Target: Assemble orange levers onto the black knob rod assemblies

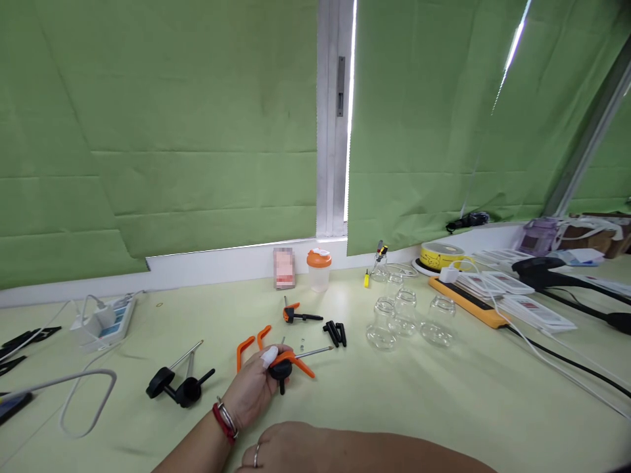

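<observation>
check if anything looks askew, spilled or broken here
The left blind looks askew: its lower edge slants, with a jagged step above the white sill. I can see nothing spilled or clearly broken.

I seem to be at a shared work desk in an office or small workroom. A long pale tabletop (345, 407) runs under windows with green blinds (197, 131). Orange and white power strips (468, 302) sit at right and left, and glass jars (405, 312), a tape roll (442, 255) and loose tool parts (182, 387) are spread across the lower half.
</observation>
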### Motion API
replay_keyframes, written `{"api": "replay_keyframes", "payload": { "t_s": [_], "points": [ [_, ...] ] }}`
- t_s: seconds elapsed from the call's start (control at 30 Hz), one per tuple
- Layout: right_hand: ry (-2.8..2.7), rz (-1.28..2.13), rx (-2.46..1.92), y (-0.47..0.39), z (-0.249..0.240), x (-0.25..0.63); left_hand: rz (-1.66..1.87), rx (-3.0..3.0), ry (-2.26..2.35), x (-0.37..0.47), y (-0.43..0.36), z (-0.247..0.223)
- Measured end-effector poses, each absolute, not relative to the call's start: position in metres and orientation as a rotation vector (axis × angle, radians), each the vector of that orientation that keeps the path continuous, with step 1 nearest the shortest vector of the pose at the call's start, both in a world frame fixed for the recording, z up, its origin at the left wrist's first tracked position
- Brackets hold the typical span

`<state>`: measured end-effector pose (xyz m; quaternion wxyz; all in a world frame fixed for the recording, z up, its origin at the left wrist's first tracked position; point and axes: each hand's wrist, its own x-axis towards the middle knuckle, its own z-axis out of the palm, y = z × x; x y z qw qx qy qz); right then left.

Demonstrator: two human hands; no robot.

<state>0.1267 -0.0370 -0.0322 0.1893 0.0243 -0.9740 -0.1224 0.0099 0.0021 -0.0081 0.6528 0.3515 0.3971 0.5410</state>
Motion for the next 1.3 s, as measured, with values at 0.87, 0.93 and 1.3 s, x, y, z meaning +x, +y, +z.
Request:
{"api": "replay_keyframes", "payload": {
  "t_s": [0.87, 0.93, 1.3],
  "points": [
    [-1.555, 0.951, -0.772, 0.023, 0.011, 0.161, 1.082, 0.796, 0.648, 0.029, -0.010, -0.007],
    [-1.532, 0.988, -0.765, 0.024, 0.011, 0.161, 1.079, 0.797, 0.655, 0.029, -0.010, -0.007],
    [-1.431, 1.138, -0.751, 0.024, 0.012, 0.159, 1.066, 0.814, 0.660, 0.030, -0.010, -0.005]
  ]
}}
